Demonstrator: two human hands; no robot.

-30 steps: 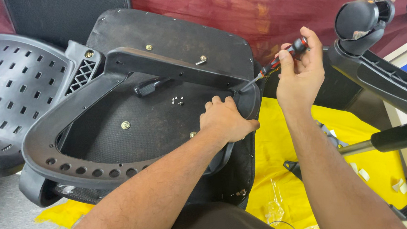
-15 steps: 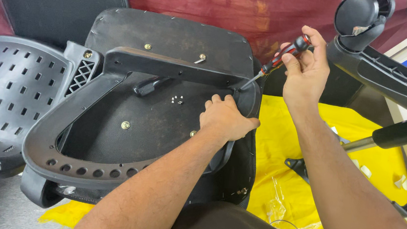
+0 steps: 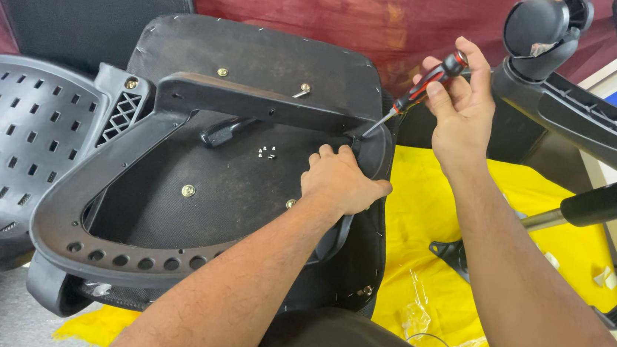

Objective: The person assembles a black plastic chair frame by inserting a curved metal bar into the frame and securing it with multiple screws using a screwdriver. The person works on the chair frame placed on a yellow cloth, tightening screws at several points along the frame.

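While the left hand [image 3: 341, 180] presses flat on the armrest frame [image 3: 175, 162] over the upturned chair seat [image 3: 259, 57], right hand [image 3: 459, 105] grips the screwdriver [image 3: 416, 93]; shaft slants down-left, tip at the frame's right corner.

Red-black screwdriver [image 3: 421, 89] slants down, tip at black armrest frame [image 3: 177, 147].

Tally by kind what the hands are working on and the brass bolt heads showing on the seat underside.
Screwdriver: 1
Seat underside: 1
Curved armrest frame: 1
Brass bolt heads: 5
Total: 8
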